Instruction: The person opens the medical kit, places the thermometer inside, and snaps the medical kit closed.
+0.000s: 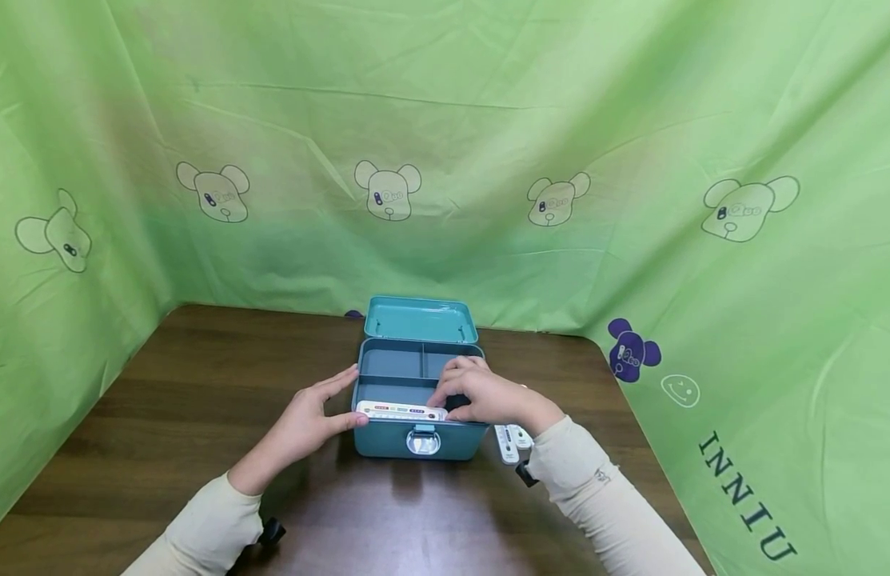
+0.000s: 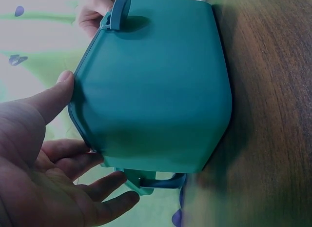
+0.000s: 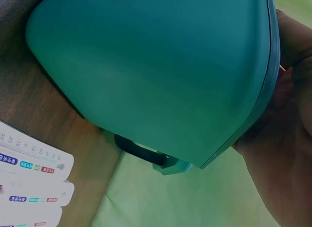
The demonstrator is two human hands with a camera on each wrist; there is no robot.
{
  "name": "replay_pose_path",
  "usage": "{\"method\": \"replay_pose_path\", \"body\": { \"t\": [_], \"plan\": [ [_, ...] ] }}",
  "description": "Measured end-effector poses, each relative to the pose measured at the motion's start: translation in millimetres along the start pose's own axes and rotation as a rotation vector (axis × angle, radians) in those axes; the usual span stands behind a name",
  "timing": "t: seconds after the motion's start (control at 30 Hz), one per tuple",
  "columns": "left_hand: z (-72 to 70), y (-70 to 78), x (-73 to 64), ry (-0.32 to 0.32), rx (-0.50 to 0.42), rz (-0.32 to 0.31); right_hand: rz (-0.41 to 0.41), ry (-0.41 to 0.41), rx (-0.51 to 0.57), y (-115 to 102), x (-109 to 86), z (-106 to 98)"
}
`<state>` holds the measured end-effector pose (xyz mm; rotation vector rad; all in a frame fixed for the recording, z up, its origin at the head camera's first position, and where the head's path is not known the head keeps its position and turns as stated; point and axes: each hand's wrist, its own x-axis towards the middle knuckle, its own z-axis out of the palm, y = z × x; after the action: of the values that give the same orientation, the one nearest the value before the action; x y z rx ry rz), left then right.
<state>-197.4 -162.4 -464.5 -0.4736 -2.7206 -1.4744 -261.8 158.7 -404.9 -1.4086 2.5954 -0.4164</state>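
Observation:
A teal storage box [image 1: 428, 442] stands on the table with its lid raised at the back. Along its front compartment lies a long white thermometer [image 1: 401, 411] with coloured labels. My right hand [image 1: 480, 392] reaches over the right rim, fingers bent, pinching the thermometer's right end. In the right wrist view, the box wall hides those fingertips. My left hand [image 1: 311, 416] rests against the box's left rim, thumb at the front corner and fingers extended. The left wrist view shows this left hand [image 2: 53, 154] with its thumb on the rim and other fingers spread.
More white thermometers [image 3: 34, 158] with printed scales lie on the table to the right of the box. The box has a metal front latch [image 1: 423, 442] and inner dividers [image 1: 424, 360]. Green printed cloth [image 1: 459, 264] surrounds the wooden table [image 1: 236, 384].

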Motion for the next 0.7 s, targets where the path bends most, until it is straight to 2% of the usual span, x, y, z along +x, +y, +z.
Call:
{"method": "replay_pose_path", "body": {
  "t": [0.17, 0.3, 0.5, 0.6, 0.7],
  "plan": [
    [-1.5, 1.1, -0.2, 0.001, 0.0, 0.006, 0.012, 0.063, 0.064, 0, -5.8, 1],
    [1.6, -0.8, -2.1, -0.015, 0.002, -0.013, 0.015, 0.165, 0.122, 0, -19.3, 9],
    [1.3, -2.5, -1.1, -0.005, 0.011, 0.004, 0.036, 0.459, 0.163, 1, -42.5, 16],
    [0.4, -2.2, 0.1, -0.004, 0.006, 0.011, 0.082, 0.611, 0.202, 2, -54.9, 18],
    [-0.4, -2.7, 0.3, -0.001, 0.001, 0.019, 0.147, 0.729, 0.235, 3, -67.4, 23]
  ]
}}
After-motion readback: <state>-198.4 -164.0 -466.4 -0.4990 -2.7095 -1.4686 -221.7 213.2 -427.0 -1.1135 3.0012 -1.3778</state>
